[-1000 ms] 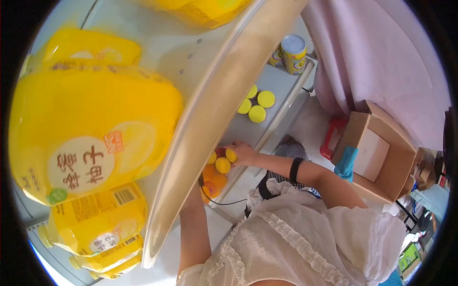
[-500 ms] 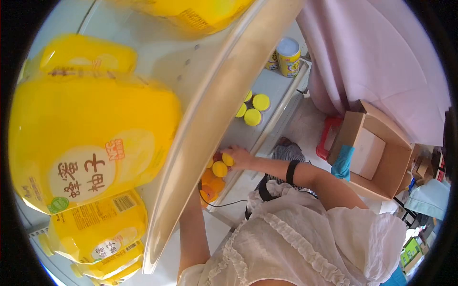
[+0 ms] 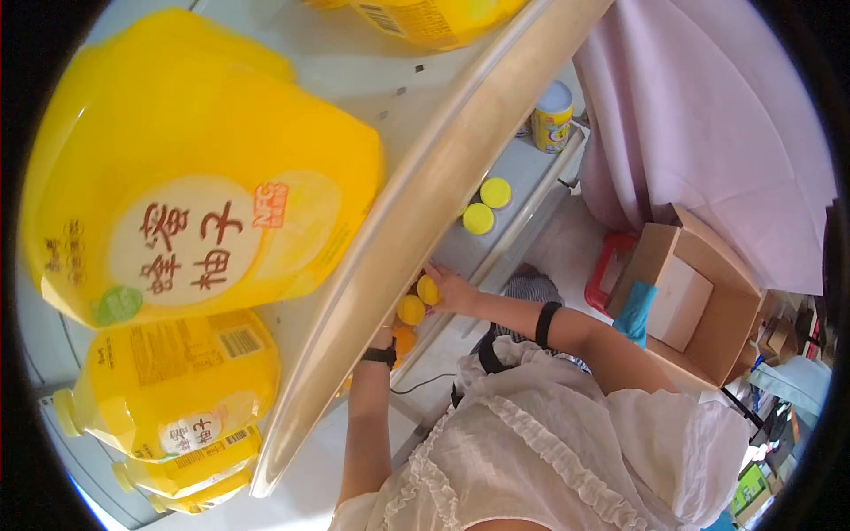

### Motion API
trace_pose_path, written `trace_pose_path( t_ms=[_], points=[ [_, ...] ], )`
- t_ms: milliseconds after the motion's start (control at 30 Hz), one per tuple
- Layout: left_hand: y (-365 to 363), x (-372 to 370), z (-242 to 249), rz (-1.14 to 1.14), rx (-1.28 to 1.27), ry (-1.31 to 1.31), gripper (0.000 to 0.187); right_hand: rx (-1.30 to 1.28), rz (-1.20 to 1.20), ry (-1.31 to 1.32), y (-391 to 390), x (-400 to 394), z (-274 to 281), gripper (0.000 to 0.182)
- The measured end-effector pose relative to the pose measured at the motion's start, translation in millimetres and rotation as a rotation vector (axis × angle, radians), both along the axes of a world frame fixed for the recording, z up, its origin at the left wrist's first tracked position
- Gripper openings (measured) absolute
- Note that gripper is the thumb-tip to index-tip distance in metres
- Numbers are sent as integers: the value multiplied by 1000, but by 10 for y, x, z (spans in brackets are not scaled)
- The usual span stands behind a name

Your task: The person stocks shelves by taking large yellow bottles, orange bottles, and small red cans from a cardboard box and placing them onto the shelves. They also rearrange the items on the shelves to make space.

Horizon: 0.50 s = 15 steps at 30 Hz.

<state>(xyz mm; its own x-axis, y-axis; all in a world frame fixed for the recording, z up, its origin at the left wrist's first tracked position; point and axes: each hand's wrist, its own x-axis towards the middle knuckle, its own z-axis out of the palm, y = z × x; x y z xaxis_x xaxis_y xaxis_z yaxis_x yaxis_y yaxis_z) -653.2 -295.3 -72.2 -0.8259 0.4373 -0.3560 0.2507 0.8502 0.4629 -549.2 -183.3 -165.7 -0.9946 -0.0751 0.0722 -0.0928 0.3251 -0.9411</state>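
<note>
My right hand [image 3: 452,293] reaches onto the lower shelf, its fingers closed round the side of a yellow-capped jar [image 3: 428,289]. Another yellow-capped jar [image 3: 411,310] stands against it, with orange items [image 3: 403,341] just below. My left hand [image 3: 384,338] is mostly hidden behind the upper shelf's edge, beside these jars; its fingers do not show. A black watch is on that wrist.
The upper shelf's edge [image 3: 416,177] crosses close in front, holding large yellow bottles [image 3: 177,177]. Farther along the lower shelf are yellow lids [image 3: 478,219] and a can [image 3: 552,119]. An open carton [image 3: 699,301], a red object [image 3: 609,270] and a pink curtain [image 3: 691,133] lie right.
The view has shifted. My left forearm has moved up and its watch now shows. Fewer lids of the farther jar group are visible. My right hand stays at the nearer jars.
</note>
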Motion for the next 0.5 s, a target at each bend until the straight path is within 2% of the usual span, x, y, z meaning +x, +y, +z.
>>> trace_pose_path(
  t_ms=[200, 267, 300, 367, 400, 467, 500],
  points=[
    [-273, 117, 28, -2, 68, 93, 55, 21, -6, 73, 26, -25, 20, 101],
    [-365, 135, 44, -7, 90, 130, 54, -44, 2, 112, 62, -14, 134, 87],
    [-413, 149, 35, -12, 103, 144, 53, -25, 22, 132, 37, -19, 54, 87],
    [-463, 173, 27, -17, 136, 163, 52, -59, 76, 83, -2, -59, -136, 74],
    [-498, 201, 34, -16, 156, 172, 52, -39, 102, 108, 28, -51, -50, 74],
    [-540, 274, 40, -27, 199, 179, 51, 51, 142, -96, 90, -30, 106, 68],
    [-567, 326, 46, -34, 228, 184, 51, 76, 171, -68, 83, -33, 106, 68]
  ],
)
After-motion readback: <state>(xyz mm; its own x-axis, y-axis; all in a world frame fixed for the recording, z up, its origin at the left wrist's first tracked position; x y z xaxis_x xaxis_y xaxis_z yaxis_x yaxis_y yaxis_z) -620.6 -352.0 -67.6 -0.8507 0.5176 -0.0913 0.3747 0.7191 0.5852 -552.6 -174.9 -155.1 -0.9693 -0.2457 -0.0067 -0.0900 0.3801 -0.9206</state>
